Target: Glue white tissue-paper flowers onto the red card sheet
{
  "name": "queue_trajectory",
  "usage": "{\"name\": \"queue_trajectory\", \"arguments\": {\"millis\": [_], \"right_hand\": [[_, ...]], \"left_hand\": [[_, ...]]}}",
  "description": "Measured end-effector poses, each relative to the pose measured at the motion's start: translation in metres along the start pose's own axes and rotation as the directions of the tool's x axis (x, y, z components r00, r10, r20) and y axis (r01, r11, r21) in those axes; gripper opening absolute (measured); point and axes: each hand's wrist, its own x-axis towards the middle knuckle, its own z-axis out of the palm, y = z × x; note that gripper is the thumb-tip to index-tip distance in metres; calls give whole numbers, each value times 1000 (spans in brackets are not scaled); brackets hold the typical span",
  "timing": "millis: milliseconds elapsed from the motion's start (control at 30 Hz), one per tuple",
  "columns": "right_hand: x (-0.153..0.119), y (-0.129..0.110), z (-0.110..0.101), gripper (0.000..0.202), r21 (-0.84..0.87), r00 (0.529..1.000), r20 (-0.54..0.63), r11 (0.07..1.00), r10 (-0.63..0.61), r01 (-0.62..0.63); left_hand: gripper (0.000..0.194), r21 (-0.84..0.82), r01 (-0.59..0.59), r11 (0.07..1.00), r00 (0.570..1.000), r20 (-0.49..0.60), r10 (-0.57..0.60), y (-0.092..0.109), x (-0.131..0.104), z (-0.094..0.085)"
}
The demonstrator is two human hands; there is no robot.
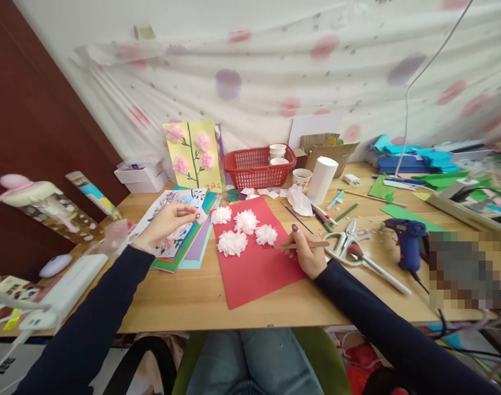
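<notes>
A red paper sheet (254, 280) lies on the table before me. Several white tissue-paper flowers (232, 243) sit on its upper half. My left hand (172, 222) hovers over stacked papers left of the sheet, thumb and fingertips pinching a small whitish paper piece (200, 216). My right hand (305, 251) rests at the sheet's right side, fingers closed around a slim brown stick (318, 244). The stick's tip points left, just below the rightmost flower; whether it touches the paper I cannot tell.
Right of my right hand lie scissors (344, 248), a makeup-type brush (384, 271) and a blue glue gun (409, 238). At the back stand a red basket (256, 170), a paper cup (302, 179), a white roll (322, 181) and a yellow flower picture (192, 156). A bottle (55, 211) stands left.
</notes>
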Motion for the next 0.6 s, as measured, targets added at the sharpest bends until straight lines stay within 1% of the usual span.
{"name": "queue_trajectory", "arguments": {"millis": [67,167,267,333,400,500,600], "right_hand": [[1,-3,2,65,-2,1000,14,1000,20,-20],[4,-7,5,66,-28,999,-13,998,48,-49],[7,-9,6,67,-60,997,-45,996,68,-70],[8,-9,6,67,-71,995,-64,994,73,-77],[9,-8,7,67,-59,993,-80,994,83,-87],[8,-6,7,68,-11,989,-96,994,111,-113],[6,-6,5,69,24,988,-115,994,107,-105]], "left_hand": [[36,0,-66,998,988,139,65,11,-9,25],[30,-3,-160,987,928,341,152,26,-22,62],[22,55,-245,968,869,455,194,36,-30,94],[19,116,-318,941,845,484,226,40,-31,112],[18,157,-363,918,837,488,247,40,-28,127],[17,195,-377,905,851,460,255,35,-18,145],[17,230,-378,897,872,413,262,28,-9,156]]}}
